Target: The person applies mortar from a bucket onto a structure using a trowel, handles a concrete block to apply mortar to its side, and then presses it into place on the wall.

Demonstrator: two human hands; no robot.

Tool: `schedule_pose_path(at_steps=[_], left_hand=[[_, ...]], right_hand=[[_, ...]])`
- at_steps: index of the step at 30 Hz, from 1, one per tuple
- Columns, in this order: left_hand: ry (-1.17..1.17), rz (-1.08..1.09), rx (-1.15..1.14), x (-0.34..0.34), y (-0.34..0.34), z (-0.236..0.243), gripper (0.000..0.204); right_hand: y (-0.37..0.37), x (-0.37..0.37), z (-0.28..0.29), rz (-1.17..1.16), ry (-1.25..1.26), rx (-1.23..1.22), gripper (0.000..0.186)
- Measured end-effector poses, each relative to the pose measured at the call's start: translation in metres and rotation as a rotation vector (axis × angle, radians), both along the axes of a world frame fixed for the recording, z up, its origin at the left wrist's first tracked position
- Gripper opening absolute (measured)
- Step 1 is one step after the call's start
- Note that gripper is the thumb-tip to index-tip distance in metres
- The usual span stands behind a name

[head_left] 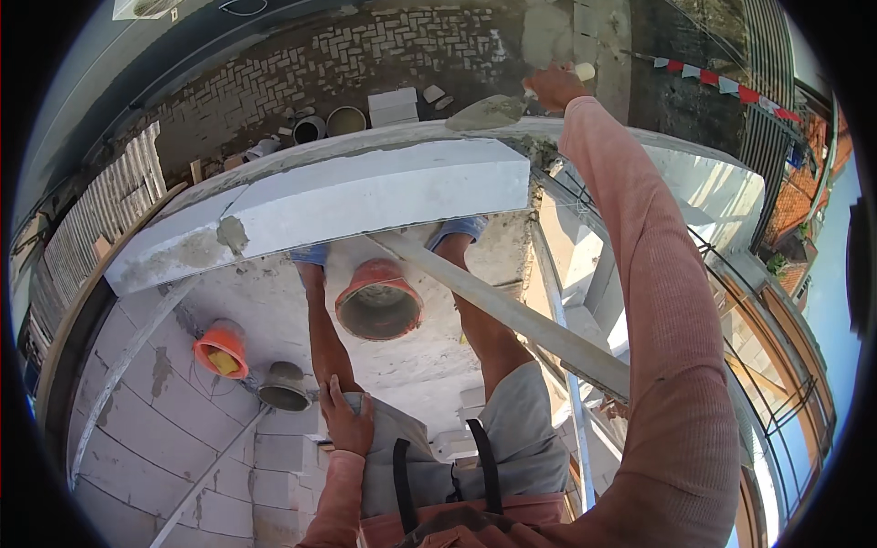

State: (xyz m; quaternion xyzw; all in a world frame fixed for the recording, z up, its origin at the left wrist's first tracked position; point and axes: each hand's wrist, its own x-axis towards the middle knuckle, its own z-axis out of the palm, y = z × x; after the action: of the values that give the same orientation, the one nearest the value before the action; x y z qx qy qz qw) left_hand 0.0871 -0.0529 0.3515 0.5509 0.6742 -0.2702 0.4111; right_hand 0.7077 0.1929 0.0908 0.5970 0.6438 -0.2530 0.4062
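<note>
My right arm reaches far forward over the wall. At its end my right hand [555,89] is closed round the handle of a trowel [487,112], whose grey, mortar-smeared blade points left above the far edge of the white block wall [365,194]. Grey mortar [539,151] lies by the right end of the top blocks, just below the trowel. My left hand [347,418] rests on my left thigh with its fingers spread, holding nothing. Between my legs stands a red bucket [379,301] with a grey inside.
An orange bucket [220,350] with something yellow in it and a grey bucket [284,387] sit at the left. A slanting beam [512,315] crosses by my right leg. Steel bars [726,265] rise at the right. Beyond the wall, far below, are white blocks [393,107] and pails [346,121].
</note>
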Motion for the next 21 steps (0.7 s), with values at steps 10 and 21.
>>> schedule_pose_path(at_steps=[10, 21], left_hand=[[0.039, -0.087, 0.005, 0.025, -0.001, -0.007, 0.078], [0.049, -0.022, -0.008, 0.022, 0.004, -0.008, 0.078]], right_hand=[[-0.081, -0.01, -0.071, 0.149, -0.111, 0.353, 0.018], [-0.072, 0.001, 0.019, 0.336, 0.014, 0.308, 0.013]])
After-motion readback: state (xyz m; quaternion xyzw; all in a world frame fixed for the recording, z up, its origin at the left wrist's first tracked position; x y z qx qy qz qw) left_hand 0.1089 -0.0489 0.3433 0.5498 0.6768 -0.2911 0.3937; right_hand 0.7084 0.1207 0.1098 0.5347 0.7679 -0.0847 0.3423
